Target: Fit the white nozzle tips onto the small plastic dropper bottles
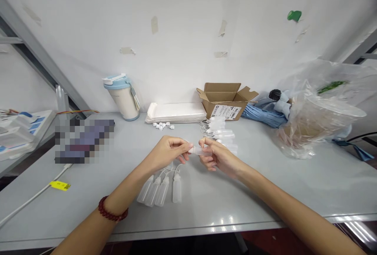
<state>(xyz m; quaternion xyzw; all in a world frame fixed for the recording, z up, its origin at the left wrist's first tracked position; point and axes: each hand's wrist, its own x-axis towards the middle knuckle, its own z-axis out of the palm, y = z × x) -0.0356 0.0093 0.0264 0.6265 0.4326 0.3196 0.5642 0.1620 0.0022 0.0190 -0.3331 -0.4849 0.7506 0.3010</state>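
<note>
Between my two hands, above the grey table, is a small translucent plastic bottle point(202, 151) lying sideways. My right hand point(219, 156) is closed round its body. With thumb and fingertips, my left hand point(170, 151) pinches the white neck end; whether a cap sits there is hidden by the fingers. Below my left hand several similar bottles point(160, 190) with thin tubes at their tops lie on the table. More bottles point(220, 133) lie in a column beyond my right hand. A little group of white caps point(161, 125) rests farther back.
At the back stand a tumbler point(122, 98), a stack of white packets point(178, 112) and an open cardboard box point(225, 106). To the right are blue cloth point(263, 113) and a plastic-bagged container point(318, 121). A blurred-out device point(85, 141) with a white cable point(32, 199) lies left.
</note>
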